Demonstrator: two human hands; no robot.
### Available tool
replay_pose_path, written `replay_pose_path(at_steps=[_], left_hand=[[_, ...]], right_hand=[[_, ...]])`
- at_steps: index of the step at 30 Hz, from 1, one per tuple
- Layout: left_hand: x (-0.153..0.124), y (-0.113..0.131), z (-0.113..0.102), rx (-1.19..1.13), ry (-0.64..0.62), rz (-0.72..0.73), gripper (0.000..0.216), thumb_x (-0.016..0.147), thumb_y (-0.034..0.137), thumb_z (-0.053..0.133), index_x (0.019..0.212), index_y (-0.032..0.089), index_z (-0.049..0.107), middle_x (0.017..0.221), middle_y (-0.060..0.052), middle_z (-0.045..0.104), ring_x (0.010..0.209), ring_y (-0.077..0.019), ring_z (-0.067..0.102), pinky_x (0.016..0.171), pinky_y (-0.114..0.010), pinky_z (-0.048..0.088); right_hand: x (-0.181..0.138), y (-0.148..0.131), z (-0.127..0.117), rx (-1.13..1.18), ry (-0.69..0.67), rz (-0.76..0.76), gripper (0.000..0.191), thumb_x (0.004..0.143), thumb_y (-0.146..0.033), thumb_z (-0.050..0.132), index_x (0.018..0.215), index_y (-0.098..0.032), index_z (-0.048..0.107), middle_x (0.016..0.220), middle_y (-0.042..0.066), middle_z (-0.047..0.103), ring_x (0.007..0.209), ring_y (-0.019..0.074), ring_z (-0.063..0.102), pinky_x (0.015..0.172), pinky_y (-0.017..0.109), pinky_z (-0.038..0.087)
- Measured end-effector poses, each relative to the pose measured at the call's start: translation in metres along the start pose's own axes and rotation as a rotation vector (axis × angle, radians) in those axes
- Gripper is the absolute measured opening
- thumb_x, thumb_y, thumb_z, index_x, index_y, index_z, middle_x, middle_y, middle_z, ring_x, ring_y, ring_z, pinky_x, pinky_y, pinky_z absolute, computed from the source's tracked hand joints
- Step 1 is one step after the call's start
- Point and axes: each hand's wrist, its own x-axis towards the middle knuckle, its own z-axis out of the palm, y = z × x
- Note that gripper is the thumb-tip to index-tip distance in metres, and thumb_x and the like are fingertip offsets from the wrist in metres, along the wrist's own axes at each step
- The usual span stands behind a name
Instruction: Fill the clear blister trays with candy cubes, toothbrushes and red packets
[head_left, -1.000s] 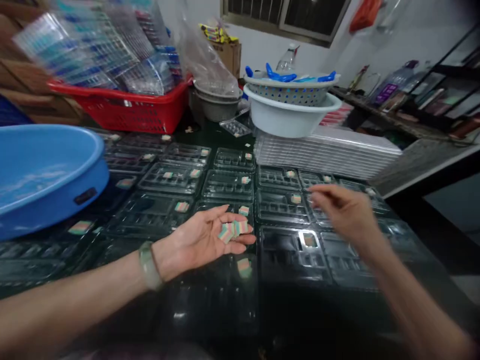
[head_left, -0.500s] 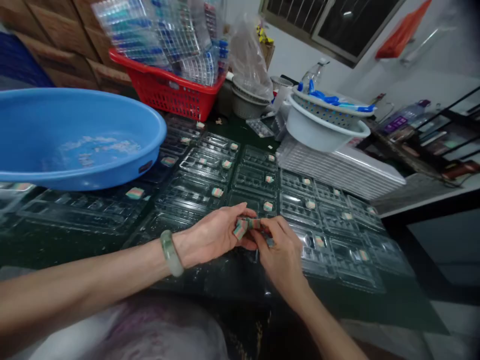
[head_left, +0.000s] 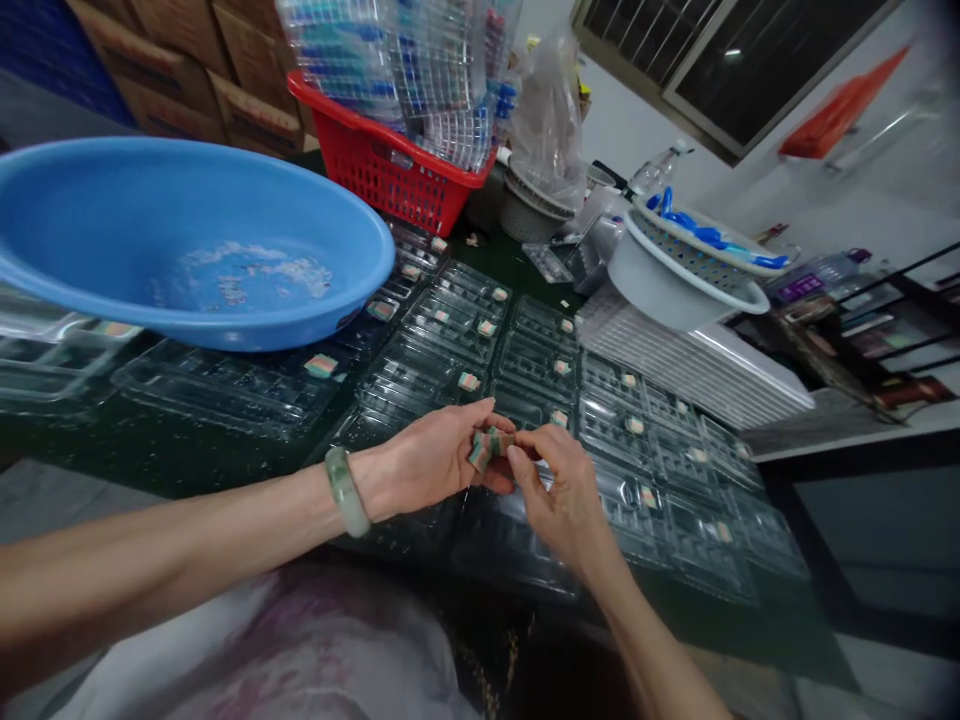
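My left hand (head_left: 427, 458), with a green bangle at the wrist, is cupped around a few small green, orange and white striped blocks (head_left: 482, 452). Its fingers curl under them, partly hidden. The thumb and index finger of my right hand (head_left: 561, 490) pinch the right end of one striped block, against the others. Both hands hover above clear plastic trays (head_left: 517, 530) laid in rows on a dark green table. Many trays carry a similar striped piece in one compartment, such as the one on the tray (head_left: 469, 381) just beyond my left hand.
A large blue basin (head_left: 300, 190) with whitish scraps inside stands at the left over some trays. Behind it is a red basket (head_left: 390, 185) of plastic packs. A pale basin (head_left: 660, 280) rests on stacked clear trays (head_left: 705, 360) at the right. Cardboard boxes (head_left: 172, 80) line the back.
The head view has turned, so the blue basin and red basket sit farther right in the picture. Both hands stay together on the striped blocks, with only a slight shift of the fingers.
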Motion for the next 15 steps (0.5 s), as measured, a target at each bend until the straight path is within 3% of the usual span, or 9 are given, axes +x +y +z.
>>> replay_pose_path(at_steps=[5,9,11,15], left_hand=[[-0.008,0.005,-0.004,-0.037,0.0,0.002,0.033,0.092,0.036,0.036,0.091,0.011,0.057,0.08,-0.011,0.061,0.069,-0.0193,0.06,0.068,-0.039,0.052],[-0.013,0.007,-0.005,-0.05,0.047,-0.01,0.039,0.091,0.042,0.036,0.089,0.011,0.058,0.08,-0.011,0.061,0.075,-0.02,0.06,0.069,-0.036,0.05],[-0.014,0.007,-0.004,-0.054,0.045,-0.023,0.041,0.091,0.043,0.034,0.089,0.01,0.059,0.082,-0.011,0.061,0.078,-0.0193,0.059,0.07,-0.032,0.048],[-0.013,0.005,-0.005,-0.09,-0.009,-0.027,0.043,0.091,0.045,0.035,0.088,0.01,0.061,0.085,-0.01,0.062,0.08,-0.0181,0.058,0.073,-0.029,0.045]], right_hand=[[0.005,-0.009,-0.002,0.108,0.045,0.027,0.015,0.086,-0.025,0.051,0.077,-0.021,0.062,0.077,0.001,0.061,0.079,0.0161,0.054,0.075,0.032,0.04],[0.006,-0.024,-0.011,0.199,-0.102,-0.02,0.013,0.085,-0.024,0.054,0.075,-0.021,0.061,0.076,0.0,0.06,0.076,0.0142,0.054,0.072,0.03,0.04],[0.006,-0.029,-0.008,0.143,-0.137,-0.059,0.011,0.084,-0.021,0.054,0.074,-0.02,0.06,0.077,0.0,0.061,0.079,0.0153,0.054,0.071,0.031,0.039],[0.005,-0.034,0.006,-0.046,-0.084,-0.078,0.011,0.083,-0.016,0.051,0.077,-0.019,0.059,0.081,0.003,0.062,0.082,0.018,0.052,0.072,0.033,0.037]])
